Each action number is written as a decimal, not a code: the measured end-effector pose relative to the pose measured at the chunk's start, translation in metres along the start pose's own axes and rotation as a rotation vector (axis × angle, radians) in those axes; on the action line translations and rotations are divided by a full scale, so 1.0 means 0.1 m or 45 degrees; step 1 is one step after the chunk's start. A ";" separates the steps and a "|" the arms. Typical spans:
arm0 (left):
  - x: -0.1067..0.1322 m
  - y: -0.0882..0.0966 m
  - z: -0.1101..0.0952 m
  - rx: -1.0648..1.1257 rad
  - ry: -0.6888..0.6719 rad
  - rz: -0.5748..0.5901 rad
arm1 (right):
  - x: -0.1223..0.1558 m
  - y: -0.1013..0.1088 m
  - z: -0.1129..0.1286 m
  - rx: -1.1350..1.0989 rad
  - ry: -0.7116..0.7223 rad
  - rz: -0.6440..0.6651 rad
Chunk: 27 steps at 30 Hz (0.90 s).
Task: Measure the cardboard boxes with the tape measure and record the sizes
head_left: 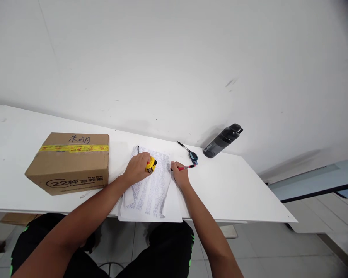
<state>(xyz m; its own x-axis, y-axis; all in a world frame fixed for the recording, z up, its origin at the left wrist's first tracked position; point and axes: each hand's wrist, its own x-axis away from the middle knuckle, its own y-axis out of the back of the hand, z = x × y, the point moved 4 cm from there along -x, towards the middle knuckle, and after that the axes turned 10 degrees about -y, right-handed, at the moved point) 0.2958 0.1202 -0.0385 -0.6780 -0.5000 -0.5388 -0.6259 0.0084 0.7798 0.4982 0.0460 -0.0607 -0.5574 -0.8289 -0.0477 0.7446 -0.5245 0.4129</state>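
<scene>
My left hand (137, 166) is closed around a yellow tape measure (151, 164), which rests on printed white paper sheets (150, 191) in the middle of the white table (234, 185). My right hand (179, 173) grips a red pen (185, 167) at the sheets' right edge, its tip pointing left toward the paper. A cardboard box (71, 162) sealed with yellow tape, with handwriting on top, stands to the left of my left hand.
A dark water bottle (222, 141) lies tilted at the back of the table by the white wall. A black pen (183, 146) and a small blue object (193, 156) lie just behind my right hand. Tiled floor shows below the table.
</scene>
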 end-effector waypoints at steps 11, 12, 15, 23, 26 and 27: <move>0.03 0.00 -0.06 0.089 -0.154 0.035 | -0.11 -0.07 -0.13 0.424 0.352 -0.115; 0.03 0.00 -0.06 0.088 -0.173 0.040 | -0.11 -0.08 -0.14 0.446 0.352 -0.103; 0.03 -0.01 -0.06 0.077 -0.187 0.044 | -0.10 -0.08 -0.13 0.475 0.344 -0.106; 0.03 0.03 -0.06 0.052 -0.161 -0.026 | -0.01 0.03 0.06 0.376 0.542 -0.179; 0.07 0.09 -0.08 0.062 -0.115 -0.089 | -0.01 -0.05 0.20 0.461 0.744 -0.014; 0.09 0.11 -0.10 0.088 -0.102 -0.129 | -0.01 -0.10 0.26 0.491 0.799 0.078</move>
<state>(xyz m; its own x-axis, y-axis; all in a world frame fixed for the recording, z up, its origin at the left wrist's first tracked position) 0.2864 0.1070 -0.0319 -0.6372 -0.4304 -0.6393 -0.7157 0.0228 0.6980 0.4816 0.0575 -0.0411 -0.1178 -0.8704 -0.4780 0.5215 -0.4639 0.7161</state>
